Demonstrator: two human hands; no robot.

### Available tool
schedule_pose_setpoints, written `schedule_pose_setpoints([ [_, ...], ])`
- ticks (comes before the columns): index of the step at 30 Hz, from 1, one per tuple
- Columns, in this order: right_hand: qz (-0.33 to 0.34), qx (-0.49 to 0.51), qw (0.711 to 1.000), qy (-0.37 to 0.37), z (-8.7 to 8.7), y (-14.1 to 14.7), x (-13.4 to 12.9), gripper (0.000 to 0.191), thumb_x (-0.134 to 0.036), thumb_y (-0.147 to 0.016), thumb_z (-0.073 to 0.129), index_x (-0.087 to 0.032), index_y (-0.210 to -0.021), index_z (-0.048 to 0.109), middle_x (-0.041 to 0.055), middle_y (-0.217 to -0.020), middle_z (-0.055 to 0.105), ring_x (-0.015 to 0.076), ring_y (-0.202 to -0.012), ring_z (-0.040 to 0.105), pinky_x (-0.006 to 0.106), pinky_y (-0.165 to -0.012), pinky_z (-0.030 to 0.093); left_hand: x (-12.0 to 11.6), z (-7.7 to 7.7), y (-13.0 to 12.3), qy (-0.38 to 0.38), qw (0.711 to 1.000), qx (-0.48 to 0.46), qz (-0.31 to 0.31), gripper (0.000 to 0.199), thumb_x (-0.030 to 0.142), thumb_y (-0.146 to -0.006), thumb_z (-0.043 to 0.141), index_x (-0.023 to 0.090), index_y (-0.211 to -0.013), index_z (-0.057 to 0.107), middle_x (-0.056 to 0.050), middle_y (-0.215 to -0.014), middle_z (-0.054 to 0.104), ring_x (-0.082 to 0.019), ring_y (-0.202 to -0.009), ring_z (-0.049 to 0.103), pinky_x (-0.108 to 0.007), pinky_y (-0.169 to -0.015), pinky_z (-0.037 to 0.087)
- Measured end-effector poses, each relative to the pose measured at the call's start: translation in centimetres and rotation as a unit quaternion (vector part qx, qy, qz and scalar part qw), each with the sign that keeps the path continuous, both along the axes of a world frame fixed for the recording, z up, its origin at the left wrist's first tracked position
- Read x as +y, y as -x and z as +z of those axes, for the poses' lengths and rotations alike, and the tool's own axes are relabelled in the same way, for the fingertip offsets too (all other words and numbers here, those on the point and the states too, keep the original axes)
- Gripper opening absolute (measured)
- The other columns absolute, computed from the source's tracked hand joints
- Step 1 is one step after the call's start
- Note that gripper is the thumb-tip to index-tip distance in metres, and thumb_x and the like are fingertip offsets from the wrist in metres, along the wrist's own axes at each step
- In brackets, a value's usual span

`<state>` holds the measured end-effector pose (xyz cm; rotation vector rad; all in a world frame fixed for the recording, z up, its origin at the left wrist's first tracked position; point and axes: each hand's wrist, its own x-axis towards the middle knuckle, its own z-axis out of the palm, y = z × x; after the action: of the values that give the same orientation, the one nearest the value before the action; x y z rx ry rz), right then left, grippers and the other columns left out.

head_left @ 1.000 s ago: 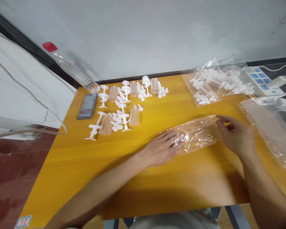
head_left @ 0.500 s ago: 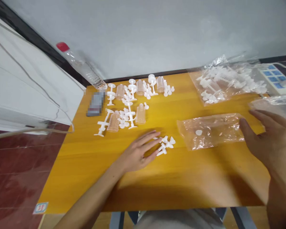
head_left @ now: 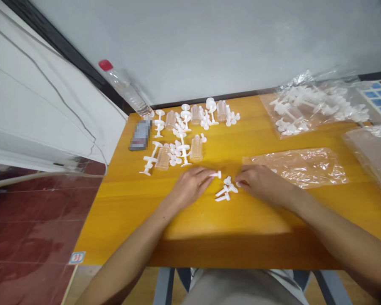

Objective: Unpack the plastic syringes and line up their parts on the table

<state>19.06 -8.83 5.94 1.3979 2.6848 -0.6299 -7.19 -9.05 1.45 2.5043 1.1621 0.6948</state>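
Note:
My left hand (head_left: 190, 186) pinches a small white plastic piece (head_left: 218, 174), its flat end pointing right. Beside it, several similar white pieces (head_left: 224, 195) lie in a loose pile on the wooden table (head_left: 190, 237). My right hand (head_left: 257, 180) is closed at the right of the pile, with a bit of white showing at its fingertips. Behind my right hand, a flat clear plastic bag (head_left: 317, 167) lies on the table. Clear ribbed cups (head_left: 197, 147) and white stemmed parts (head_left: 184, 149) stand or lie in two rows beyond my left hand.
A bag of white parts (head_left: 324, 103) lies at the back right, near a power strip (head_left: 377, 98). Another clear bag (head_left: 371, 148) is at the right edge. A red-capped bottle (head_left: 127, 89) leans on the wall behind a blurred dark object (head_left: 140, 134).
My right hand has moved left from beyond the flat bag to the pile. My left hand has closed on a white piece. The view has shifted slightly.

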Motion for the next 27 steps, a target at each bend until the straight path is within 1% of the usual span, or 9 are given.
schedule_pose_setpoints([
  [3, -0.037, 0.012, 0.998, -0.047, 0.4, 0.7, 2.5, 0.027, -0.019, -0.100, 0.051, -0.016, -0.091, 0.077, 0.0080, -0.091, 0.073, 0.0176, -0.082, 0.065, 0.027, -0.077, 0.040, 2.6, 2.6, -0.1, -0.029, 0.997, 0.065, 0.032, 0.026, 0.026, -0.103, 0.054, 0.020, -0.119, 0.074, -0.009, -0.107, 0.074, -0.021, -0.096, 0.070, -0.035, -0.087, 0.056],
  [6, -0.080, 0.025, 0.990, -0.114, -0.2, 2.4, 6.2, 0.027, -0.019, -0.099, 0.051, -0.016, -0.104, 0.077, 0.0093, -0.101, 0.075, 0.0204, -0.090, 0.067, 0.028, -0.079, 0.040, 5.4, 4.5, -1.6, -0.037, 0.979, 0.190, 0.057, 0.027, 0.022, -0.101, 0.052, 0.016, -0.115, 0.075, -0.012, -0.105, 0.072, -0.028, -0.102, 0.068, -0.043, -0.092, 0.052],
  [10, -0.060, -0.007, 0.993, -0.106, -2.2, 4.3, 9.3, 0.030, -0.016, -0.099, 0.047, -0.012, -0.107, 0.076, 0.0137, -0.108, 0.075, 0.0228, -0.097, 0.067, 0.029, -0.084, 0.041, 8.3, 4.8, -3.8, -0.013, 0.946, 0.312, 0.087, 0.026, 0.020, -0.098, 0.053, 0.012, -0.109, 0.075, -0.017, -0.105, 0.072, -0.034, -0.106, 0.065, -0.050, -0.094, 0.048],
  [14, -0.029, 0.000, 0.996, -0.088, -2.9, 4.0, 8.8, 0.028, -0.015, -0.097, 0.049, -0.013, -0.107, 0.075, 0.0126, -0.112, 0.073, 0.0218, -0.101, 0.067, 0.028, -0.089, 0.043, 9.1, 4.5, -3.4, -0.019, 0.947, 0.306, 0.098, 0.025, 0.023, -0.097, 0.055, 0.014, -0.107, 0.076, -0.016, -0.111, 0.071, -0.034, -0.111, 0.063, -0.050, -0.098, 0.046],
  [17, -0.008, 0.000, 0.998, -0.065, -2.0, 3.3, 7.9, 0.027, -0.016, -0.093, 0.053, -0.012, -0.111, 0.073, 0.0137, -0.118, 0.071, 0.0233, -0.107, 0.067, 0.028, -0.094, 0.044, 6.8, 4.9, -1.9, -0.037, 0.967, 0.222, 0.118, 0.031, 0.027, -0.097, 0.059, 0.015, -0.123, 0.070, -0.014, -0.113, 0.070, -0.032, -0.111, 0.064, -0.047, -0.099, 0.048],
  [20, 0.005, -0.021, 0.999, -0.037, -0.8, 3.5, 7.6, 0.030, -0.019, -0.090, 0.056, -0.010, -0.113, 0.072, 0.0171, -0.125, 0.068, 0.0274, -0.114, 0.065, 0.031, -0.097, 0.045, 1.8, 4.6, -0.8, 0.016, 0.988, 0.115, 0.104, 0.025, 0.035, -0.097, 0.062, 0.019, -0.115, 0.070, -0.008, -0.099, 0.071, -0.024, -0.093, 0.069, -0.037, -0.086, 0.053],
  [22, 0.000, -0.041, 0.999, -0.028, -0.4, 4.0, 7.5, 0.029, -0.026, -0.093, 0.055, -0.009, -0.109, 0.073, 0.0193, -0.123, 0.069, 0.0300, -0.113, 0.066, 0.033, -0.097, 0.046, -1.9, 3.5, -0.7, 0.072, 0.992, 0.081, 0.070, 0.027, 0.043, -0.094, 0.068, 0.020, -0.109, 0.070, -0.005, -0.096, 0.071, -0.021, -0.085, 0.070, -0.033, -0.077, 0.055],
  [24, -0.024, -0.066, 0.997, -0.038, -0.5, 4.7, 7.4, 0.039, -0.039, -0.098, 0.052, -0.007, -0.106, 0.073, 0.0215, -0.118, 0.070, 0.0323, -0.109, 0.067, 0.036, -0.094, 0.048, -4.7, 1.9, -1.0, 0.086, 0.991, 0.079, 0.058, 0.035, 0.044, -0.088, 0.076, 0.022, -0.114, 0.069, -0.005, -0.105, 0.072, -0.022, -0.088, 0.071, -0.035, -0.076, 0.057],
  [27, -0.061, -0.101, 0.992, -0.041, -1.1, 5.3, 7.4, 0.037, -0.034, -0.099, 0.050, -0.007, -0.108, 0.073, 0.0205, -0.112, 0.073, 0.0317, -0.106, 0.069, 0.035, -0.090, 0.049, -6.7, -0.2, -1.7, 0.066, 0.993, 0.079, 0.064, 0.031, 0.037, -0.092, 0.072, 0.023, -0.119, 0.069, -0.006, -0.110, 0.072, -0.024, -0.097, 0.071, -0.037, -0.081, 0.058],
])
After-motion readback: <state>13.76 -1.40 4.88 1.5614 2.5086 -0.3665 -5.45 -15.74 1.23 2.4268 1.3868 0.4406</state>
